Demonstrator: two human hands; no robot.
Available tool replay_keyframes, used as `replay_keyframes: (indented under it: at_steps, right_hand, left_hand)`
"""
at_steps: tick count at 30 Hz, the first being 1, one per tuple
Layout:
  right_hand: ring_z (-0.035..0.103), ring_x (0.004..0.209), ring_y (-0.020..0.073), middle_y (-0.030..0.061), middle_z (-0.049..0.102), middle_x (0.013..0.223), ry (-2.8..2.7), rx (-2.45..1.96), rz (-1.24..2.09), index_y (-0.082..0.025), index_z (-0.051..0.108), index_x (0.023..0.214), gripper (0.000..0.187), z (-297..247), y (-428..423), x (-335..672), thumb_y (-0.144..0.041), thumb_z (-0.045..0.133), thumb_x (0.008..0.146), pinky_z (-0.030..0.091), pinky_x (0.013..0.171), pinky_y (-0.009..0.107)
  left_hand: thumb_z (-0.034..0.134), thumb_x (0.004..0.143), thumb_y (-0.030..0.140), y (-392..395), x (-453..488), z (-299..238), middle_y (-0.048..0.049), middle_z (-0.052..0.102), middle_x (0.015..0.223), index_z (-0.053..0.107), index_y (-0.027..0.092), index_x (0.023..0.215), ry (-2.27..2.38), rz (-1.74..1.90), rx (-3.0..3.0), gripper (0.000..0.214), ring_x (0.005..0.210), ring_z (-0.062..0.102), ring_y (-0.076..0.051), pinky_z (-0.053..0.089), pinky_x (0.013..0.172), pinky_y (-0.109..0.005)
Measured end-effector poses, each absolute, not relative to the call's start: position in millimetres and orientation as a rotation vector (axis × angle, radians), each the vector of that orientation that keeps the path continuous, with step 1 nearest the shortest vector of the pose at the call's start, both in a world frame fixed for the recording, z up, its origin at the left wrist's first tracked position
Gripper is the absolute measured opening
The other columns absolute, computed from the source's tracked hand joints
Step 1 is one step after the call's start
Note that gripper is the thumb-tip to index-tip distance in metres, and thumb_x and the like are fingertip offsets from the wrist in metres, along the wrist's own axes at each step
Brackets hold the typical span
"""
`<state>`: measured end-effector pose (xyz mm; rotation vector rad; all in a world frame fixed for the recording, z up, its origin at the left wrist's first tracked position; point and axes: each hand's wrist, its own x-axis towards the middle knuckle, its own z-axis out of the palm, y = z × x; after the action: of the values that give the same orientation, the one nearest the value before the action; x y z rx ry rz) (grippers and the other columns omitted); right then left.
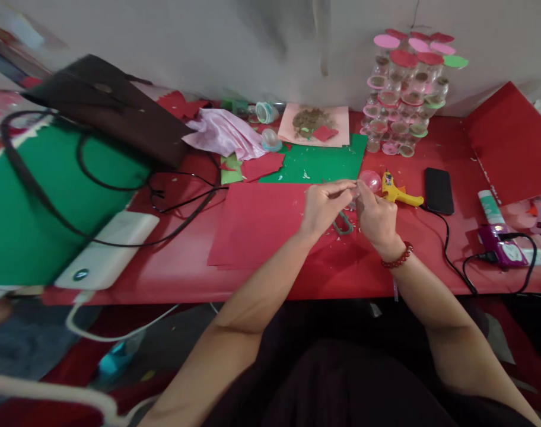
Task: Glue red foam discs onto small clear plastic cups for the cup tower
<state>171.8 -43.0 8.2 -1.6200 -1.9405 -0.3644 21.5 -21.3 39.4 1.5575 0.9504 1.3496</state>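
Got left hand [320, 207] and right hand [378, 220] narrowly pinched, fingertips together, back from near edge of the counter [164, 283]; can't make out any item between. See pink see-through round piece [371, 179] just beyond, left of yellow glue gun [392, 189]; can't tell contact. Further, toward far edge: clear cup [270, 140], sideways jar [265, 112], contents unclear; right of centre, stacked jars [408, 112] with brown stuff [399, 127] inside.

A round, translucent pink piece [370, 179] sits partly hidden just beside the right hand [378, 219].
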Motion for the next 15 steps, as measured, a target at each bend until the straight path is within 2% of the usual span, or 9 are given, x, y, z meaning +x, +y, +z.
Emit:
replay_keyframes:
  at_steps: [4, 10, 15]
  right_hand:
    - [0.054, 0.054, 0.0125, 0.0041, 0.069, 0.066, -1.918, -1.605, -0.411, -0.016, 0.069, 0.133, 0.042, 7, -43, 172, -0.02, 0.043, 0.1, 0.035, 0.055, 0.025]
    - [0.057, 0.057, 0.0125, 0.0055, 0.07, 0.068, -1.954, -1.578, -0.483, -0.014, 0.071, 0.13, 0.041, 4, -44, 169, -0.018, 0.044, 0.099, 0.035, 0.054, 0.025]
    - [0.06, 0.059, 0.0135, 0.0065, 0.073, 0.071, -1.979, -1.596, -0.472, -0.015, 0.071, 0.129, 0.041, 4, -43, 168, -0.02, 0.044, 0.099, 0.035, 0.054, 0.025]
  left_hand:
    - [0.069, 0.085, 0.024, -20, 20, 39, -0.0033, 0.082, 0.105, 0.083, 0.024, 0.092, 0.932, 1.345, 1.575, 0.017, 0.102, 0.078, -0.02, 0.062, 0.095, -0.034]
    - [0.067, 0.084, 0.017, -17, 24, 29, -0.0025, 0.083, 0.102, 0.083, 0.024, 0.091, 0.993, 1.362, 1.554, 0.018, 0.101, 0.078, -0.019, 0.062, 0.094, -0.033]
    - [0.068, 0.083, 0.015, -20, 30, 29, -0.0025, 0.083, 0.098, 0.083, 0.022, 0.088, 1.071, 1.406, 1.527, 0.017, 0.101, 0.078, -0.019, 0.057, 0.106, -0.037]
